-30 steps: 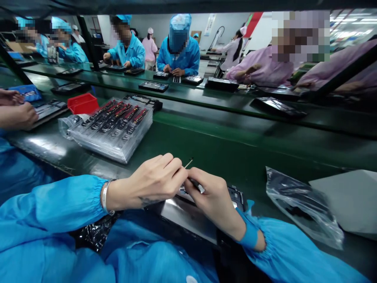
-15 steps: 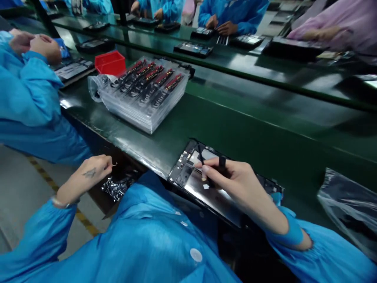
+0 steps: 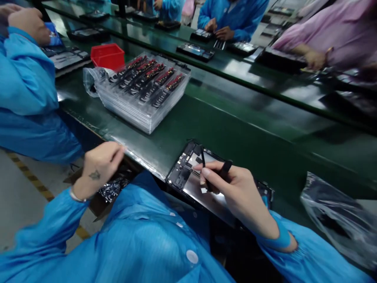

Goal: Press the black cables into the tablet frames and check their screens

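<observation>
Pinching a thin, flexible black strip (image 3: 203,156) between thumb and fingers, right here in the right hand (image 3: 237,188)! Holding it over a flat, rectangular, opened black device with a silvery panel (image 3: 191,184), too close to call whether touching or just above. Spotting, too, a small white tab (image 3: 204,190) just below those fingertips. And on to the device: lying at the front edge of a glossy dark-green table (image 3: 241,129), partly hidden under the right hand.

Over to the left hand (image 3: 100,169), out by the table edge, well apart from the device, with fingers curled inward, too blurred at the tips to tell whether clasped on anything. Below it, in a brown cardboard box (image 3: 101,211), crinkled, shiny dark wrapping (image 3: 113,190).

Farther back, a stack of clear plastic trays (image 3: 138,118) full of black-and-red parts (image 3: 153,72); just behind, a bright red plastic bin (image 3: 108,57). Off right, a crumpled clear plastic bag (image 3: 330,220). Across the way, a co-worker's hand (image 3: 224,33) near another dark device (image 3: 201,34).
</observation>
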Demonstrator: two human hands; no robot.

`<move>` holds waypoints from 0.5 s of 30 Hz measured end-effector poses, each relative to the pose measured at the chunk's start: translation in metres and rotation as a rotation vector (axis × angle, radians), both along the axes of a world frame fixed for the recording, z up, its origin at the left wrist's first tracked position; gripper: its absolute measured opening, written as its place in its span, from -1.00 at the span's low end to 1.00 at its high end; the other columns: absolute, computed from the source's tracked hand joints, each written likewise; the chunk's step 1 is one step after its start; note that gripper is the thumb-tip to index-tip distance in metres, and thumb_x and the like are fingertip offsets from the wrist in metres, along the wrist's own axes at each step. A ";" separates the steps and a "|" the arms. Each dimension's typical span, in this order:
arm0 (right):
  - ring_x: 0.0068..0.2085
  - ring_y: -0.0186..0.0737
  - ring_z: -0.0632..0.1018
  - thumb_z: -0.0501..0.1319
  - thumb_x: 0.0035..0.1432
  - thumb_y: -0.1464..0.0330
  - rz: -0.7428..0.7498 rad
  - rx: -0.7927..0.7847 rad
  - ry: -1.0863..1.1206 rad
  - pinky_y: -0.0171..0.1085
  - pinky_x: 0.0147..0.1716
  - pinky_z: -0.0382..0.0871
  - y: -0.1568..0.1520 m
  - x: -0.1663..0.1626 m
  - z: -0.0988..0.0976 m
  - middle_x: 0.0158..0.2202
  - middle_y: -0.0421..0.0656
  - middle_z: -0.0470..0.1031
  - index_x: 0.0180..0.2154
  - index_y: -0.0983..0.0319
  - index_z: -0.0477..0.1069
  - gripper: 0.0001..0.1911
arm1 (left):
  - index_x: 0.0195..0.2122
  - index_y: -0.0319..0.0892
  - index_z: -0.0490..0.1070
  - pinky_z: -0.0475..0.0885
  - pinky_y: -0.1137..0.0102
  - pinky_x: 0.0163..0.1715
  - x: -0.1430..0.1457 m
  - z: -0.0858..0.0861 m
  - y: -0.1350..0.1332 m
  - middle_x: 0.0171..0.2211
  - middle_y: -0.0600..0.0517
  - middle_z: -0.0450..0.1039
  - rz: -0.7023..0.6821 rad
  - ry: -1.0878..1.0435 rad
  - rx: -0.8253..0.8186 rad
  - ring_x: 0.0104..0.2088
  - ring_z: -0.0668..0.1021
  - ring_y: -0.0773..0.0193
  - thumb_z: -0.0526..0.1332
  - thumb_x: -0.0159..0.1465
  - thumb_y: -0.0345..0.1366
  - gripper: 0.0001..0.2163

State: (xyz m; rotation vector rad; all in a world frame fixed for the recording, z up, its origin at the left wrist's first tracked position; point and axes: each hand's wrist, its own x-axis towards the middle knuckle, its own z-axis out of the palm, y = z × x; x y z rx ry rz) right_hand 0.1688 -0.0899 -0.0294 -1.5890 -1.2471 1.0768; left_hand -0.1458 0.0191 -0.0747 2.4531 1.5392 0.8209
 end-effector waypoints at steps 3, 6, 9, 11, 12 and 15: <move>-0.58 -0.35 0.39 0.31 0.16 0.15 -0.021 0.053 0.048 -0.34 -0.58 0.28 -0.003 -0.006 -0.001 -0.57 -0.22 0.46 -0.29 0.24 0.60 -0.72 | -0.13 -0.14 0.56 0.39 0.43 -0.19 0.076 0.023 -0.009 -0.22 -0.02 0.54 -0.472 -0.452 -0.406 -0.22 0.54 0.28 0.14 0.41 -0.09 -0.72; -0.60 -0.36 0.36 0.31 0.17 0.14 -0.045 0.085 0.085 -0.33 -0.60 0.25 -0.006 -0.010 -0.005 -0.57 -0.22 0.46 -0.30 0.23 0.58 -0.72 | 0.03 -0.14 0.53 0.43 0.43 -0.19 0.132 0.032 -0.010 -0.16 -0.04 0.55 -0.729 -0.745 -0.915 -0.21 0.56 0.28 0.21 0.37 -0.03 -0.64; -0.59 -0.35 0.36 0.28 0.20 0.12 -0.015 0.104 0.097 -0.32 -0.58 0.24 -0.004 -0.010 -0.010 -0.56 -0.20 0.45 -0.38 0.24 0.54 -0.69 | -0.12 -0.20 0.57 0.42 0.45 -0.27 0.157 0.035 -0.005 -0.25 -0.02 0.53 -0.798 -0.894 -1.051 -0.31 0.53 0.33 0.28 0.31 0.00 -0.65; -0.56 -0.33 0.35 0.23 0.25 0.11 -0.026 0.169 0.042 -0.30 -0.55 0.24 0.000 -0.006 -0.011 -0.58 -0.23 0.40 -0.34 0.24 0.54 -0.67 | -0.28 -0.23 0.55 0.38 0.47 -0.32 0.162 0.040 0.001 -0.36 0.03 0.48 -0.806 -0.866 -0.980 -0.37 0.48 0.37 0.27 0.32 -0.03 -0.68; -0.54 -0.32 0.35 0.21 0.27 0.11 -0.057 0.218 0.006 -0.30 -0.52 0.25 0.002 -0.002 -0.011 -0.58 -0.24 0.38 -0.27 0.23 0.55 -0.67 | -0.33 -0.24 0.54 0.35 0.48 -0.33 0.162 0.043 0.004 -0.41 0.05 0.44 -0.823 -0.805 -0.926 -0.38 0.46 0.38 0.25 0.34 -0.05 -0.68; -0.47 -0.29 0.38 0.22 0.27 0.13 -0.157 0.342 -0.069 -0.27 -0.40 0.31 0.006 0.007 -0.006 -0.53 -0.26 0.38 -0.11 0.20 0.55 -0.68 | -0.40 -0.23 0.55 0.25 0.49 -0.36 0.161 0.058 0.014 -0.46 0.09 0.38 -0.916 -0.463 -0.795 -0.38 0.41 0.38 0.21 0.35 -0.14 -0.71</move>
